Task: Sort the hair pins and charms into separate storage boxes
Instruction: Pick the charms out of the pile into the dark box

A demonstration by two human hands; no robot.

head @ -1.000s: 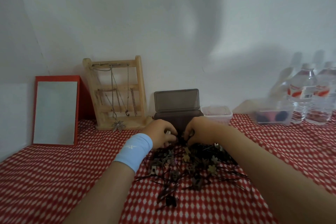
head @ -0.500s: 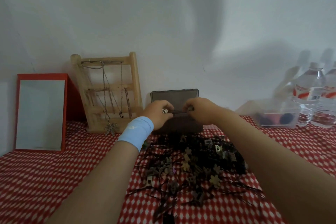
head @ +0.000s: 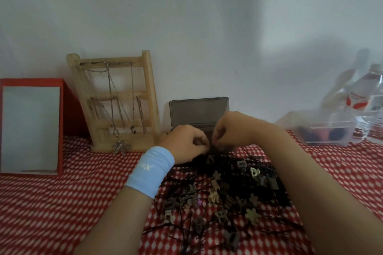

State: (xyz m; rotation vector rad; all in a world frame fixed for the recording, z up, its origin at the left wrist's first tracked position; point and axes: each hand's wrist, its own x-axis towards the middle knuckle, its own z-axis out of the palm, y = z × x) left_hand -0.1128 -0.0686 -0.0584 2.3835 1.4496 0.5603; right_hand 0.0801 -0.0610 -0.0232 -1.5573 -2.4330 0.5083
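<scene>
A tangled pile of black hair pins (head: 209, 190) mixed with small flower and letter charms (head: 252, 215) lies on the red-and-white checked cloth in front of me. Behind it stands a dark storage box (head: 199, 111) with its lid upright; my hands hide its body. My left hand (head: 186, 144), with a light blue wristband, is curled at the pile's far edge, and what its fingers hold is hidden. My right hand (head: 231, 129) is beside it, almost touching, with fingertips pinched down into the dark pins.
A wooden jewellery stand (head: 116, 99) hung with necklaces stands at the back left, next to a red-framed mirror (head: 31, 128). At the back right are a clear container (head: 329, 132) with dark items and water bottles (head: 364, 101). The wall is close behind.
Both hands rose from the pile to the dark box's rim, then came back down to the pile's far edge. The view has shifted slightly.
</scene>
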